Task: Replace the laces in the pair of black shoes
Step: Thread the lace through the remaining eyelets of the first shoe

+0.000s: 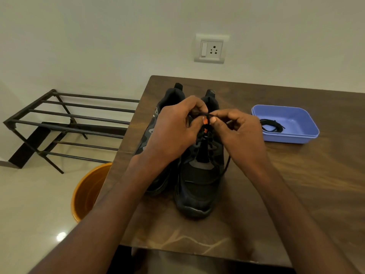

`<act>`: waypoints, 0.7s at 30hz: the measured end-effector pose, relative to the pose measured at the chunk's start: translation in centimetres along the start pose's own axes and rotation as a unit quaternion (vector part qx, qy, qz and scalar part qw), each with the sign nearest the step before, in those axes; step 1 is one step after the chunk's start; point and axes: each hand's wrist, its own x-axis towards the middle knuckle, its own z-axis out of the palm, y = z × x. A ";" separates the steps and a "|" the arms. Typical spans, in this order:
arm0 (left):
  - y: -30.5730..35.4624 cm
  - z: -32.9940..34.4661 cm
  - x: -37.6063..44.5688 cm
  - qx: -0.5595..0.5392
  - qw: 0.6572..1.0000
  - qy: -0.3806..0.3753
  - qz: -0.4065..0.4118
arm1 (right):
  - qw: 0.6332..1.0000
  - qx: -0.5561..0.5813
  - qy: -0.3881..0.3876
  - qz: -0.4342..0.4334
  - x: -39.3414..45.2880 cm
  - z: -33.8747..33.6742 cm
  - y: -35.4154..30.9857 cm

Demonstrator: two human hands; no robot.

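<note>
- A blue tray (308, 123) sits on the desk (296, 175), right of the shoes, holding a coiled black lace (271, 125).
- An orange bucket (87, 192) stands on the floor beside the desk.
- Two black shoes (199, 180) stand side by side, toes toward the person.
- Above the right shoe's tongue, the left hand (173, 131) and right hand (241, 133) pinch a black shoelace (205, 115) between their fingertips.

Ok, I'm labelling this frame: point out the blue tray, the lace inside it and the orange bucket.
blue tray (308, 123): head view, bare inner floor near the right wall.
lace (271, 125): head view, middle of the black coil.
orange bucket (87, 186): head view, inner wall.
</note>
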 end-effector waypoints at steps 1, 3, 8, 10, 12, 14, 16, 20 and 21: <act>-0.1 -0.1 0.0 -0.004 1.000 0.005 -0.008 | 1.000 0.022 -0.018 0.005 -0.1 -0.2 0.0; -0.2 -0.4 0.0 -0.014 1.000 0.007 -0.013 | 0.994 0.089 -0.055 0.030 -0.2 -0.7 -0.4; 0.4 -1.5 0.0 -0.028 0.999 -0.017 0.013 | 0.968 0.201 -0.082 0.125 0.0 -0.6 -1.3; 0.4 -1.6 0.0 0.004 1.000 0.002 0.030 | 0.986 0.112 -0.061 0.109 -0.2 -0.1 -1.1; 0.6 -2.0 0.0 0.022 0.999 0.027 0.036 | 0.996 0.009 -0.033 0.085 -0.4 0.4 -0.8; 0.9 -2.7 0.1 0.000 0.999 0.000 0.047 | 0.994 -0.005 -0.025 0.103 -0.6 0.8 -0.8; 1.4 -3.6 -0.1 -0.040 0.995 -0.068 0.054 | 0.991 0.020 -0.018 0.128 -0.7 1.3 -1.3; 2.2 -5.1 -0.3 -0.029 0.977 -0.210 0.006 | 0.974 0.099 -0.006 0.204 -0.9 1.5 -2.2; 2.2 -5.4 -0.4 -0.038 0.971 -0.235 -0.034 | 0.966 0.123 0.000 0.227 -1.0 1.4 -2.2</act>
